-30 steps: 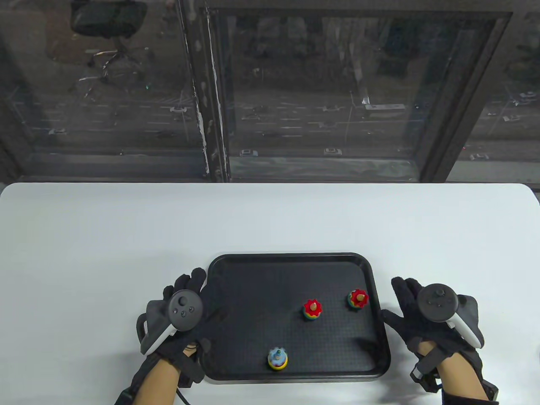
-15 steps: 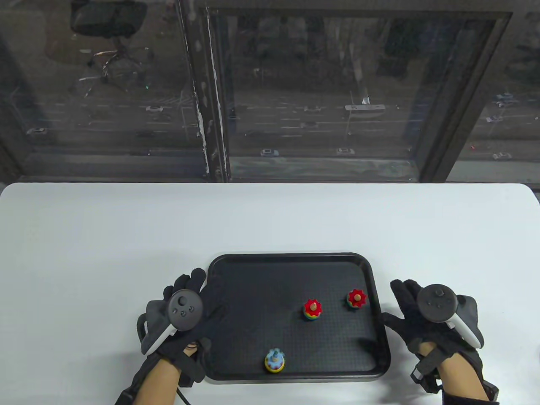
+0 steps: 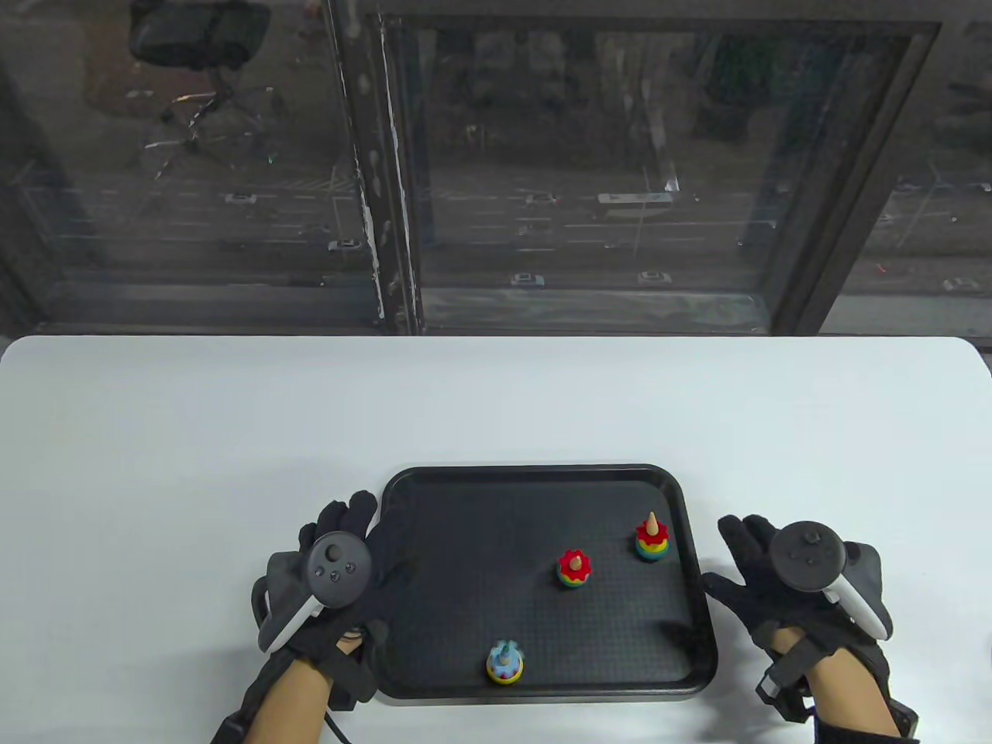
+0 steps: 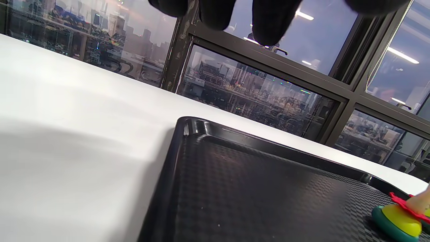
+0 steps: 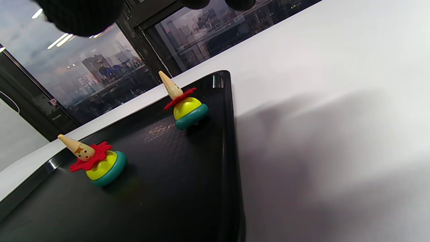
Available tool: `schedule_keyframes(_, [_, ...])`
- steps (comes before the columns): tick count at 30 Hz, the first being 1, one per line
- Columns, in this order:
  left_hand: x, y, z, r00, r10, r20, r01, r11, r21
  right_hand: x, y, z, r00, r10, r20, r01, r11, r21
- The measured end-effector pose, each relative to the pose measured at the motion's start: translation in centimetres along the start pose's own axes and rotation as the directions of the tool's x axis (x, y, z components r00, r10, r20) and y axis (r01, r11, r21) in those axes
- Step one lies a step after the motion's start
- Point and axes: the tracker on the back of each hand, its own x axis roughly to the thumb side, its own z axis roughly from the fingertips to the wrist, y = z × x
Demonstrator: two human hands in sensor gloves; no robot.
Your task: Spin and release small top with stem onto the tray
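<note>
**Right-hand top leaning near the tray's right wall, closest to our right hand**

We are resting both hands flat on the white worktop (image 3: 496, 403), one at each side of the black tray (image 3: 542, 477). Our left hand (image 3: 333, 577) is lying with fingers straight against the tray's left rim, holding nothing; our right hand (image 3: 790, 589) is lying just beside the right rim, fingers spread and relaxed, also empty.

Three tops are standing on the tray. The one we are judging to be next, the right-hand top (image 3: 651, 539), is sitting in the far right part, near the right wall. Its wooden stem is tilting away from vertical, its point toward the far side, as the right wrist view (image 5: 183, 102) shows. The middle top (image 3: 574, 568) is sitting left of it and a little nearer; the blue-collared top (image 3: 505, 663) is close to the near rim.

Our right hand is clearly the nearer one: the top lies to its left and slightly farther. A pinch would probably need to line up with that slanted stem.
</note>
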Motion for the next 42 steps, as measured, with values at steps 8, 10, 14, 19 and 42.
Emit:
schedule_keyframes(8, [0.04, 0.14, 0.05, 1.000, 0.007, 0.008, -0.007, 0.999, 0.031, 0.02, -0.02, -0.06, 1.000, -0.001, 0.000, 0.001, 1.000, 0.000])
schedule_keyframes(10, [0.03, 0.13, 0.03, 1.000, 0.009, 0.010, -0.010, 0.999, 0.041, 0.03, 0.00, -0.08, 1.000, 0.000, 0.000, 0.000, 1.000, 0.001])
schedule_keyframes(14, [0.01, 0.09, 0.07, 1.000, 0.001, 0.028, -0.002, 1.000, 0.028, -0.01, -0.04, -0.07, 1.000, -0.002, 0.000, 0.002, 1.000, -0.001])
schedule_keyframes(19, [0.05, 0.02, 0.11, 0.999, -0.003, 0.036, 0.002, 1.000, 0.019, -0.12, -0.13, -0.02, 1.000, -0.010, 0.000, 0.010, 1.000, -0.009])
schedule_keyframes(42, [-0.29, 0.06, 0.15, 0.998, 0.042, 0.040, -0.041, 0.999, -0.018, -0.28, -0.08, -0.04, 1.000, -0.026, -0.006, 0.025, 1.000, -0.006])
